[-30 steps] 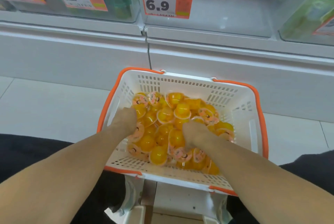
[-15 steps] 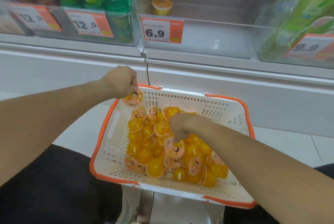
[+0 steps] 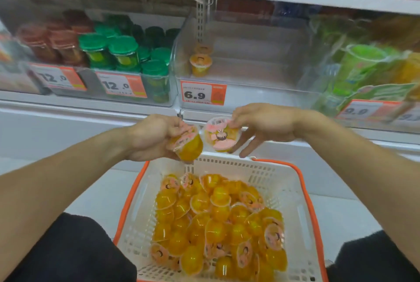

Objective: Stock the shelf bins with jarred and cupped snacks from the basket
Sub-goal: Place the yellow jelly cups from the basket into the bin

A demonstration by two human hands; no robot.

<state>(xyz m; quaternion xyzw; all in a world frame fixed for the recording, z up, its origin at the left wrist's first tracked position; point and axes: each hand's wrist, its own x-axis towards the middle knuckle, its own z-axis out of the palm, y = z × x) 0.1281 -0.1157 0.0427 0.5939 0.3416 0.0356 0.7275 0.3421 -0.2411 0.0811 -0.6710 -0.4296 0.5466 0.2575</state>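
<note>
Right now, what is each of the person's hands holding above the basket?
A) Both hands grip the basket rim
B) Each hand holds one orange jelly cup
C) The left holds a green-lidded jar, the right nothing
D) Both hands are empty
B: the left hand grips one orange jelly cup and the right hand pinches another, both raised above the basket.

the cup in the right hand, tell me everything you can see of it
The cup in the right hand is a small clear plastic jelly cup with orange filling and a pink foil lid bearing a cartoon face. It is tipped so the lid faces the camera. The right hand pinches its upper rim with thumb and fingertips, holding it above the basket's far edge, below the 6.9 price tag.
</note>
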